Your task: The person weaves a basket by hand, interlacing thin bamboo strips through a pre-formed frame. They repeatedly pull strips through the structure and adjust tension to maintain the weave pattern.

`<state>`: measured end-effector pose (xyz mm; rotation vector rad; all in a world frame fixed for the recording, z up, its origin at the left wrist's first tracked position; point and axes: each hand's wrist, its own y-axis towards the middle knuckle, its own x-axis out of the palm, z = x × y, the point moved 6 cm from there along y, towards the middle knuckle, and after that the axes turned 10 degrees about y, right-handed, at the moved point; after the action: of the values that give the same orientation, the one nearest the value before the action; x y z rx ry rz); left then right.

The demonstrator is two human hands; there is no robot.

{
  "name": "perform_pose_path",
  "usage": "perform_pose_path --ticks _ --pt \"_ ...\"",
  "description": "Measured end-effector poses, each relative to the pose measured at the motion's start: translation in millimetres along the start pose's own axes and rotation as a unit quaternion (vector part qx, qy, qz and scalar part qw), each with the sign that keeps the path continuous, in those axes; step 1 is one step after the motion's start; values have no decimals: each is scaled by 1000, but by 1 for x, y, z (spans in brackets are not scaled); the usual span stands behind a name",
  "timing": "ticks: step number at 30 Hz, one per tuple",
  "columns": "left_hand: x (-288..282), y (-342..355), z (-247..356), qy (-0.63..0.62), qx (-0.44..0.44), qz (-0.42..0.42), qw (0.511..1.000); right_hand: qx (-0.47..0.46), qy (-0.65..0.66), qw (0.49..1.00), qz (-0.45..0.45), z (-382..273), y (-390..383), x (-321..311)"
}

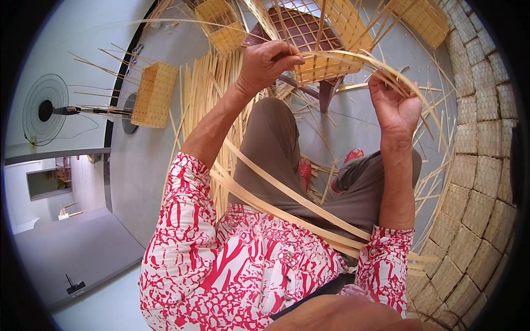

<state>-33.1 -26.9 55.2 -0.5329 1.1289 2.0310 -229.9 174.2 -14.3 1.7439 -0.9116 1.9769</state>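
Observation:
A half-woven basket of pale flat strips rests on a low dark red stool in front of my knees, with long strip ends standing up from it. My left hand is closed in a pinch on a thin bamboo strip at the basket's left corner. From there the bamboo strip bends in an arc along the near side, over to the right. My right hand has its fingers curled round this strip, near the basket's right corner. Several loose flat strips lie across my lap.
A thick bundle of strips lies on my left. Woven baskets stand beyond it, one near a floor fan. Stacked woven baskets form a wall on my right. Strip scraps litter the grey floor.

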Motion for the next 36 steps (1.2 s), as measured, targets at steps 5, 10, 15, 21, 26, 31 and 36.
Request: perform_pose_path --ticks 5,10,15,21,26,31,36 --pt "3 8 7 32 48 -9 998 -3 -153 954 -257 4 -11 36" --pt "-5 14 -11 -2 33 -158 987 -262 -643 644 -321 8 -36 78" --pt "-32 5 -43 -72 -88 -258 959 -399 -746 424 -323 17 0 84" --pt "-47 -2 -66 -14 -14 -212 977 -371 -781 390 -317 27 20 72" --pt "-48 4 -70 66 32 -171 983 -204 -817 490 -224 11 61 30" --pt "-57 -32 -55 89 -88 58 990 -163 -827 494 -213 14 53 36" --pt "-16 -63 -71 -2 -153 235 960 -111 -795 564 -194 18 49 35"
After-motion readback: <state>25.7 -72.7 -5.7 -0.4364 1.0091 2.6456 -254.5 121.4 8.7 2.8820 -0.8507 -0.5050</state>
